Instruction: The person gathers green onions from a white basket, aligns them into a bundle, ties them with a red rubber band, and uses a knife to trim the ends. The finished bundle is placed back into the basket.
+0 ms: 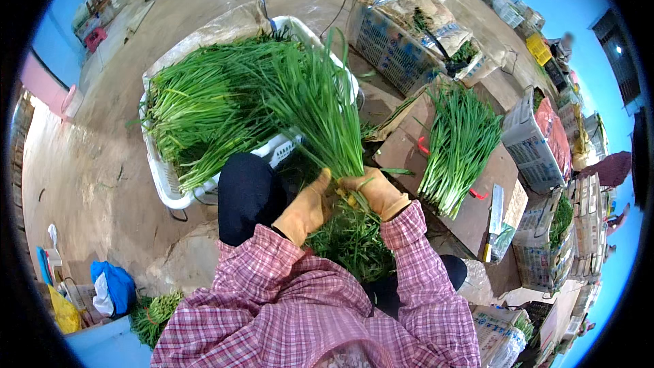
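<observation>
My right hand (378, 193), in a tan glove, grips a bunch of garlic chives (334, 122) by its lower ends. The leaves fan up and away, over the edge of a white plastic crate (161, 184). Close beside the stem ends is my left hand (306, 209), gloved too, thumb raised; its fingers are blurred and partly hidden, so whether they hold anything is unclear. More chives (214, 97) lie in the crate, pale ends mostly leftward. Below my hands, loose green trimmings (352, 245) are heaped between my knees.
On a board (398, 153) at my right lies another chive bundle (460, 148) over a red tie (477, 194). Near it rests a cleaver (494, 220). Covered crates (393, 41) stand ahead, and several more line the right side. A blue bag (115, 286) sits at lower left.
</observation>
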